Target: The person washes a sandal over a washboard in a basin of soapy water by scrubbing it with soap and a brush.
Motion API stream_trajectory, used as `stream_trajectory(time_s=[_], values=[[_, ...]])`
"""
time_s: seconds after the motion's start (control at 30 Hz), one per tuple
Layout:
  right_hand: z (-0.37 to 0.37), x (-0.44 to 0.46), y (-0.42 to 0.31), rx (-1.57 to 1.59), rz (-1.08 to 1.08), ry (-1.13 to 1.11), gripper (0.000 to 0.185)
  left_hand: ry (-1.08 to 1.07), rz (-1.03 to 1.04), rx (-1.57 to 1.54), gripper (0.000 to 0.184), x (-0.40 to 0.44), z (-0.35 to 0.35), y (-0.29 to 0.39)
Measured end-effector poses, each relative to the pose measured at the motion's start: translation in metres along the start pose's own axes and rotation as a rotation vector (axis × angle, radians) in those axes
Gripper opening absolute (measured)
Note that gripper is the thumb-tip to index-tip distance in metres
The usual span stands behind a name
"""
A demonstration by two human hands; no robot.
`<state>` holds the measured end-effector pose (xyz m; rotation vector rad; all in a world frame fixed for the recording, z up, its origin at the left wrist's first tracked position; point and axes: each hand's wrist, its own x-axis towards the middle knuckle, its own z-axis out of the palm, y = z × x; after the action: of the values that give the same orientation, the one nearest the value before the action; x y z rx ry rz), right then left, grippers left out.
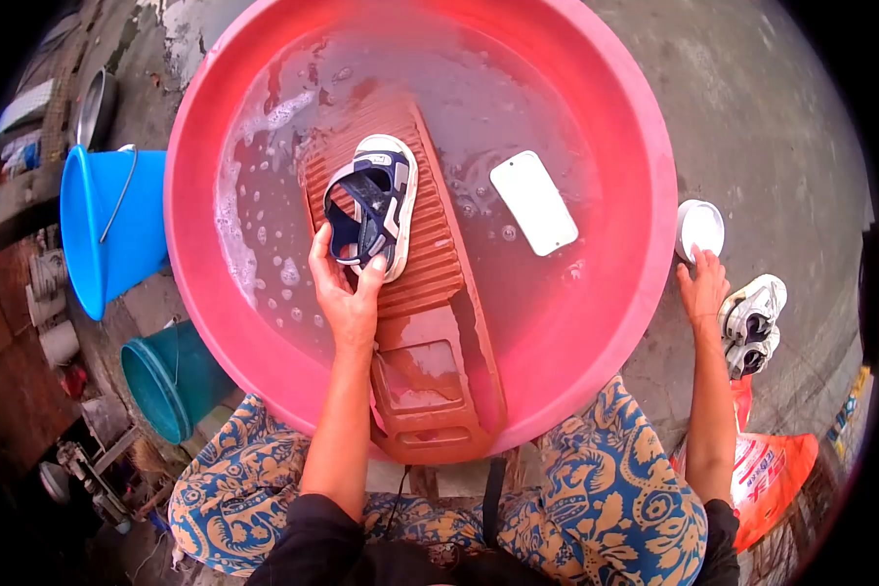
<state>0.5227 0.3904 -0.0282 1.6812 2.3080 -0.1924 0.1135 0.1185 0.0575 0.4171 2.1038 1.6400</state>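
Observation:
My left hand (347, 298) grips the heel end of a navy and white child's sandal (386, 200). The sandal rests on a reddish-brown ribbed washboard (430, 244), which leans in a big pink basin (645, 186) of cloudy, soapy water. Outside the basin, on the right, my right hand (703, 288) is at the near rim of a small round white tub (701, 228). Its fingers are apart and the fingertips touch the rim. In the water lies a flat white piece with rounded corners (534, 203); its underside is hidden.
Beside my right wrist a pair of light-coloured sandals (752, 317) lies on the concrete, near an orange-red plastic bag (776, 479). Left of the basin are a blue bucket (117, 220) and a teal bucket (171, 381). Assorted clutter fills the far left.

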Motion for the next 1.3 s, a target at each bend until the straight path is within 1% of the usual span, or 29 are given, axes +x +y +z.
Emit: stream_trajectory(time_s=[0.03,0.1,0.23,0.3,0.43,0.5,0.53,0.57,0.6,0.67,0.73,0.8,0.83,0.87,0.9,0.97,1.03,1.07,1.1,1.13,1.17,1.23,1.27,1.3], values=[[0.0,0.003,0.001,-0.001,-0.001,0.0,0.043,0.001,0.0,-0.001,0.073,0.0,-0.002,-0.001],[0.0,0.007,0.005,-0.056,0.012,-0.08,0.046,-0.012,-0.011,0.0,0.071,0.0,-0.004,-0.006],[-0.001,0.007,0.005,-0.07,0.005,-0.067,0.046,-0.021,-0.007,-0.022,0.071,0.0,-0.004,-0.007],[-0.006,0.004,0.0,0.027,0.007,0.021,0.043,-0.024,0.049,0.036,0.065,0.001,-0.004,-0.007],[-0.003,0.01,0.015,0.123,0.004,-0.009,0.042,-0.015,0.053,0.023,0.061,0.0,-0.002,-0.001],[0.001,0.019,0.034,0.584,0.108,0.152,0.04,0.017,-0.022,-0.05,0.062,0.0,-0.003,-0.002],[0.009,0.032,0.048,0.871,0.048,0.246,0.038,0.024,-0.036,-0.035,0.061,0.001,0.0,0.002],[-0.022,0.036,0.03,1.087,0.117,0.203,0.036,0.032,-0.036,-0.04,0.061,0.001,0.002,0.005],[-0.072,0.034,-0.004,1.299,0.192,0.151,0.035,0.039,-0.051,-0.04,0.062,0.001,0.003,0.007],[-0.141,0.026,-0.069,1.695,-0.051,0.004,0.034,0.046,-0.065,-0.041,0.062,0.001,0.003,0.007],[-0.185,0.016,-0.13,1.771,-0.353,-0.234,0.033,-0.003,-0.055,-0.008,0.064,0.001,0.002,0.006],[-0.198,0.007,-0.185,1.536,-0.592,-0.347,0.033,-0.017,-0.017,0.021,0.065,0.002,0.003,0.002],[-0.204,-0.001,-0.215,1.42,-0.671,-0.45,0.034,-0.031,0.019,0.052,0.067,0.002,0.002,-0.002],[-0.2,-0.005,-0.243,1.371,-0.757,-0.521,0.034,-0.031,0.001,0.054,0.068,0.003,-0.001,-0.008],[-0.193,-0.012,-0.27,1.313,-0.873,-0.508,0.035,-0.027,0.0,0.051,0.068,0.003,-0.001,-0.01],[-0.162,-0.02,-0.317,1.086,-1.25,-0.206,0.031,-0.031,0.012,0.086,0.067,0.004,-0.001,-0.013],[-0.152,-0.023,-0.346,0.627,-1.356,-0.181,0.028,-0.034,0.027,0.115,0.065,0.003,-0.003,-0.015],[-0.14,-0.02,-0.356,0.625,-1.359,-0.181,0.028,-0.038,0.046,0.146,0.063,0.003,-0.003,-0.015],[-0.125,-0.017,-0.367,0.415,-1.393,-0.17,0.033,-0.04,0.064,0.176,0.063,0.002,-0.003,-0.016],[-0.127,-0.014,-0.376,0.205,-1.416,-0.167,0.038,-0.036,0.002,0.093,0.062,0.003,0.003,-0.013],[-0.128,-0.013,-0.383,0.204,-1.422,-0.17,0.038,-0.024,0.061,0.253,0.063,0.004,0.004,-0.008],[-0.133,-0.008,-0.39,-0.148,-1.437,-0.131,0.044,-0.022,0.146,0.377,0.066,0.005,0.007,-0.008],[-0.131,-0.003,-0.392,-0.189,-1.407,-0.11,0.048,-0.021,0.148,0.373,0.066,0.007,0.011,-0.008],[-0.125,0.002,-0.39,-0.13,-1.382,-0.059,0.041,-0.032,0.111,0.357,0.067,0.007,0.013,-0.008]])
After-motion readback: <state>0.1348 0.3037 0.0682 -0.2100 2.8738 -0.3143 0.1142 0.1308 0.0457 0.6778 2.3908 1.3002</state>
